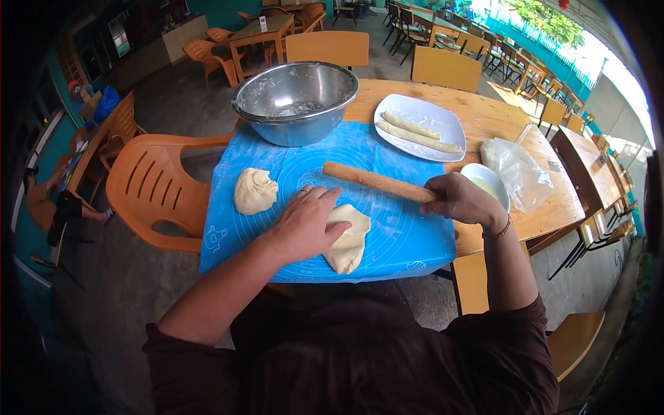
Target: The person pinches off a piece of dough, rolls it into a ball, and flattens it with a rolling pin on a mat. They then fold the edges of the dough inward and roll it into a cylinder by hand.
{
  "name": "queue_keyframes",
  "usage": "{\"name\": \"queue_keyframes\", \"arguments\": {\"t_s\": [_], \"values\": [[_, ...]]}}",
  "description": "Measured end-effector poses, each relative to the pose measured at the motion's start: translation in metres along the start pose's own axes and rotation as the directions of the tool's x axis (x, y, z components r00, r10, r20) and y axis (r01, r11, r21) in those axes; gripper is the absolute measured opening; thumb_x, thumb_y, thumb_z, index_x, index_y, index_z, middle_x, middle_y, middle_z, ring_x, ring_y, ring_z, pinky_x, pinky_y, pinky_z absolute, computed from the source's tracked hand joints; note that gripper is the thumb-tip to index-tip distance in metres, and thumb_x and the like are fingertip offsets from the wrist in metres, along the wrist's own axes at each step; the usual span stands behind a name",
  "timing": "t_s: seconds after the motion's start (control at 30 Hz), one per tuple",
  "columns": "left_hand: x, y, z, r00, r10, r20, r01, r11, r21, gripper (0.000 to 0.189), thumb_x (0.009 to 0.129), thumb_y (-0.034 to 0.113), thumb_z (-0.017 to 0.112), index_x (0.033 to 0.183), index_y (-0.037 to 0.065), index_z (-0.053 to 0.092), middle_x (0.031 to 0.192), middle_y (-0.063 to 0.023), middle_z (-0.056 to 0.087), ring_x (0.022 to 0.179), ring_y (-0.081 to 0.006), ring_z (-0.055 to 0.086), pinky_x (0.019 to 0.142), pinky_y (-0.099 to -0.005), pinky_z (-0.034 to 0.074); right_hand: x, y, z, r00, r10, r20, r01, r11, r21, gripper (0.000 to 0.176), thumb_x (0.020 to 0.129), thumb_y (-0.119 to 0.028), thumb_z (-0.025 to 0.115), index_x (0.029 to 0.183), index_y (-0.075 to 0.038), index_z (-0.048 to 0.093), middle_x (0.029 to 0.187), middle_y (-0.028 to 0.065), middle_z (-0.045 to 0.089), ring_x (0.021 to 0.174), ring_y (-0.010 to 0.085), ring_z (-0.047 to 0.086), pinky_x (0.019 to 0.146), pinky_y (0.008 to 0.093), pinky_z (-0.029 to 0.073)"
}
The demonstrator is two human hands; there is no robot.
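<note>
My right hand point(456, 198) is wrapped round one end of a wooden rolling pin point(377, 181), which slants over the blue pastry mat point(404, 238). With fingers stretched out, my left hand point(309, 220) rests at the left edge of a flattened piece of dough point(349, 245) and covers part of it. A rounded lump of dough point(254, 191) sits on the mat to the left of that hand. Beyond the pin, two rolled dough strips point(418, 133) lie on a white square plate point(387, 105).
A large steel bowl point(296, 128) with floury smears stands at the mat's far edge. On the right are a small white bowl point(505, 197), partly behind my right hand, and a clear plastic bag point(522, 173). An orange chair point(149, 176) stands left of the wooden table point(557, 204).
</note>
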State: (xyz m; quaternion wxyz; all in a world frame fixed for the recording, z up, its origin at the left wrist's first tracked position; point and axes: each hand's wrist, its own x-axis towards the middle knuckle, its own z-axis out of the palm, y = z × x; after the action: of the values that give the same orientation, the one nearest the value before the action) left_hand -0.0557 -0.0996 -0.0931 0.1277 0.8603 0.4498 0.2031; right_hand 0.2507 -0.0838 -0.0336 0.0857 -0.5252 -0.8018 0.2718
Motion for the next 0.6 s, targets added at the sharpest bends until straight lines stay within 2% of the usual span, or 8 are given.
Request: {"name": "queue_keyframes", "arguments": {"t_s": [0.03,0.13,0.23,0.3,0.33,0.4,0.5,0.6], "values": [[0.006,0.002,-0.002,1.000,0.005,-0.010,-0.005,1.000,0.003,0.048,0.086,0.027,0.069,0.120,-0.004,0.057,0.114,-0.0197,0.059,0.108,-0.0353,0.056,0.100,-0.0439,0.041,-0.001,0.000,0.004,1.000,-0.004,-0.008,0.004,1.000,-0.008,0.031,0.082,-0.025,0.075,0.085,0.003,0.062,0.067,0.0127,0.059,0.067,0.0226,0.062,0.064,0.0361,0.047],[0.023,0.009,-0.009,0.975,-0.117,0.189,0.119,0.993,-0.003,0.042,0.084,0.027,0.071,0.111,-0.003,0.060,0.108,-0.0170,0.061,0.104,-0.0326,0.058,0.095,-0.0423,0.044,0.000,0.002,0.019,0.962,0.034,-0.271,-0.067,0.992,-0.111,0.026,0.085,-0.023,0.068,0.087,0.002,0.061,0.082,0.0211,0.065,0.079,0.0378,0.064,0.072,0.0435,0.050],[0.031,0.011,-0.020,0.945,-0.126,0.302,0.149,0.987,-0.053,0.037,0.083,0.026,0.074,0.102,-0.002,0.061,0.102,-0.0144,0.063,0.098,-0.0277,0.060,0.084,-0.0385,0.048,0.010,0.011,0.042,0.905,-0.018,-0.425,-0.048,0.988,-0.144,0.021,0.086,-0.020,0.065,0.092,0.000,0.062,0.090,0.0221,0.063,0.084,0.0387,0.064,0.074,0.0463,0.051],[0.032,0.015,-0.029,0.900,-0.178,0.398,0.271,0.944,-0.190,0.031,0.080,0.021,0.076,0.094,-0.003,0.062,0.098,-0.0156,0.068,0.092,-0.0249,0.065,0.075,-0.0358,0.051,0.016,0.014,0.056,0.882,-0.015,-0.471,-0.052,0.990,-0.129,0.018,0.085,-0.017,0.065,0.096,-0.003,0.063,0.098,0.0209,0.062,0.089,0.0384,0.063,0.078,0.0473,0.051],[0.030,0.015,-0.032,0.899,-0.181,0.399,0.274,0.943,-0.188,0.031,0.080,0.021,0.076,0.094,-0.003,0.062,0.098,-0.0156,0.068,0.092,-0.0249,0.065,0.075,-0.0358,0.051,0.020,0.018,0.062,0.846,-0.060,-0.530,-0.064,0.975,-0.213,0.018,0.085,-0.017,0.065,0.097,-0.004,0.064,0.098,0.0195,0.062,0.092,0.0383,0.061,0.081,0.0466,0.050],[0.028,0.015,-0.038,0.920,-0.135,0.367,0.311,0.822,-0.477,0.028,0.080,0.012,0.077,0.098,-0.003,0.063,0.087,-0.0100,0.069,0.076,-0.0153,0.065,0.064,-0.0291,0.051,0.023,0.019,0.065,0.804,-0.112,-0.584,-0.079,0.954,-0.291,0.018,0.084,-0.016,0.065,0.098,-0.004,0.065,0.097,0.0181,0.061,0.095,0.0382,0.060,0.084,0.0460,0.049],[0.027,0.028,-0.062,0.936,-0.094,0.340,0.309,0.686,-0.659,0.026,0.083,0.004,0.075,0.104,-0.002,0.062,0.087,-0.0076,0.070,0.076,-0.0086,0.066,0.066,-0.0223,0.052,0.021,0.015,0.065,0.807,-0.118,-0.578,-0.114,0.930,-0.349,0.024,0.083,-0.016,0.066,0.105,-0.005,0.066,0.099,0.0177,0.062,0.101,0.0375,0.058,0.089,0.0440,0.047],[0.030,0.052,-0.083,0.961,-0.097,0.261,0.264,0.612,-0.746,0.027,0.084,0.004,0.073,0.107,-0.004,0.062,0.091,-0.0107,0.072,0.082,-0.0122,0.069,0.072,-0.0232,0.055,0.014,0.010,0.062,0.789,-0.123,-0.602,-0.117,0.932,-0.343,0.039,0.079,-0.012,0.072,0.116,-0.003,0.065,0.104,0.0190,0.060,0.107,0.0368,0.056,0.093,0.0440,0.046]]}}
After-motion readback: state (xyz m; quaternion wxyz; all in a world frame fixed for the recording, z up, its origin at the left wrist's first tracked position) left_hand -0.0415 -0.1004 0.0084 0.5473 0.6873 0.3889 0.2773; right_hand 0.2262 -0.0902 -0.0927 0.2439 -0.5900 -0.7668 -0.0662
